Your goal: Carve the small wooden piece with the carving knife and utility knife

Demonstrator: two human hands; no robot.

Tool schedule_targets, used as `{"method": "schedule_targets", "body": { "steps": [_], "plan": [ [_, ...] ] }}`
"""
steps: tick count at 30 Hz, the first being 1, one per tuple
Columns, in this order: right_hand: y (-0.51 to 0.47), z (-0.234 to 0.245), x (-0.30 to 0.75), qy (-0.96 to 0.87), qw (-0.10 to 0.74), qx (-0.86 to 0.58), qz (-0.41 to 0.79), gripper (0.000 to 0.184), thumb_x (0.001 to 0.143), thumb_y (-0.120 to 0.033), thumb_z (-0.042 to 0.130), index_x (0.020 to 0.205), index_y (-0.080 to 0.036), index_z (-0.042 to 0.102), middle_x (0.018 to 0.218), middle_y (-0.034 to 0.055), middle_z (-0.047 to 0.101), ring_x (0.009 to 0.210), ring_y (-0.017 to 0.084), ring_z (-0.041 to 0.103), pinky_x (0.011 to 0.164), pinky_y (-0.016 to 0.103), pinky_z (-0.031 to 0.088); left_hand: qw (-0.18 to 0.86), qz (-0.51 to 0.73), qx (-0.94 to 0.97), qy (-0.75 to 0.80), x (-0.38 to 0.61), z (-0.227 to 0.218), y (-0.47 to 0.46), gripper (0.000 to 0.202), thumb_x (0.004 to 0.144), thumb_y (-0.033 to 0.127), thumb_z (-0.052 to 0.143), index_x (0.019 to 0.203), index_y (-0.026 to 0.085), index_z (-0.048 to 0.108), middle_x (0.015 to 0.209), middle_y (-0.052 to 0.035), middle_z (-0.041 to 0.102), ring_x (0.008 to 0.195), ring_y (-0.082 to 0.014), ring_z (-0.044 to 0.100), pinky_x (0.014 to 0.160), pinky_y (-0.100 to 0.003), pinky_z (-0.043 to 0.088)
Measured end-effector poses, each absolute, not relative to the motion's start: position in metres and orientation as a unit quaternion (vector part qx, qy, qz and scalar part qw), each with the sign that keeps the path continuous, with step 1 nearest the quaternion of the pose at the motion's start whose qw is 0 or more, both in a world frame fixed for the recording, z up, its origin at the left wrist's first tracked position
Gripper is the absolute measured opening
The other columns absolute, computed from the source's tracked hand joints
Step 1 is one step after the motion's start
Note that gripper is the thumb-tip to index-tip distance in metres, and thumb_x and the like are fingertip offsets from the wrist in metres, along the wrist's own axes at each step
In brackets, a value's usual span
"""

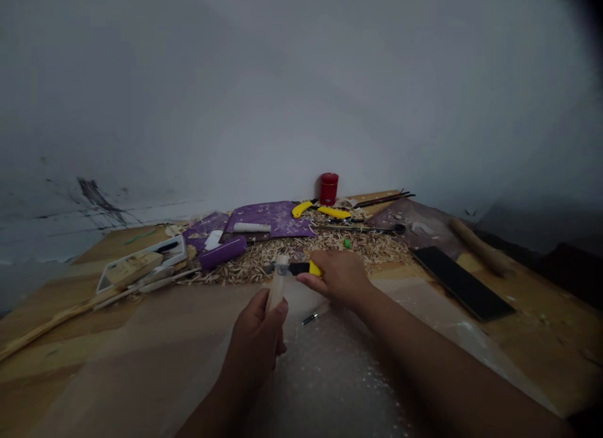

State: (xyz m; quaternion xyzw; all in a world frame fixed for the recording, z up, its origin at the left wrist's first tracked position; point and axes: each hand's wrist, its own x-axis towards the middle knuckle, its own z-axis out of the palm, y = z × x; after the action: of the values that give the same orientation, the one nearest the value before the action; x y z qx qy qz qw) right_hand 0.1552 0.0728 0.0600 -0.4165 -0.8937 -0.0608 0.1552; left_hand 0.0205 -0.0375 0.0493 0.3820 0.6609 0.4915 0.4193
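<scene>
Left hand (257, 331) clenched around upright pale wood billet (277, 287), held over bubble wrap (320, 381). Right hand (336, 278) grasping yellow-handled knife (301, 269), blade against billet. Wood shavings (358, 246) heaped just beyond, on worktop (94, 375).

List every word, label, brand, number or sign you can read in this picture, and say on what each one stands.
No words, brand, number or sign can be read: any marking on the white tube on the purple mat is too small and blurred, as on the red tin, the yellow knife grip in the right hand and the pale wood piece in the left hand.
</scene>
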Motion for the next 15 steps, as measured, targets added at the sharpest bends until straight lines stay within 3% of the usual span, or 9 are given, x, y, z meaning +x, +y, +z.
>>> {"method": "schedule_targets", "body": {
  "steps": [15],
  "plan": [
    [0.0803, 0.0617, 0.1513, -0.884, 0.132, -0.444, -0.065, 0.058, 0.082, -0.067, 0.022, 0.088, -0.022, 0.056, 0.083, 0.0065, 0.067, 0.077, 0.022, 0.062, 0.058, 0.025, 0.034, 0.433, 0.498, 0.35, 0.664, 0.0243, 0.0528, -0.0351, 0.021, 0.076, 0.039, 0.042, 0.076, 0.018, 0.047, 0.031, 0.0115, 0.031, 0.027, -0.0064, 0.027, 0.034, -0.019, 0.031]
  ]
}}
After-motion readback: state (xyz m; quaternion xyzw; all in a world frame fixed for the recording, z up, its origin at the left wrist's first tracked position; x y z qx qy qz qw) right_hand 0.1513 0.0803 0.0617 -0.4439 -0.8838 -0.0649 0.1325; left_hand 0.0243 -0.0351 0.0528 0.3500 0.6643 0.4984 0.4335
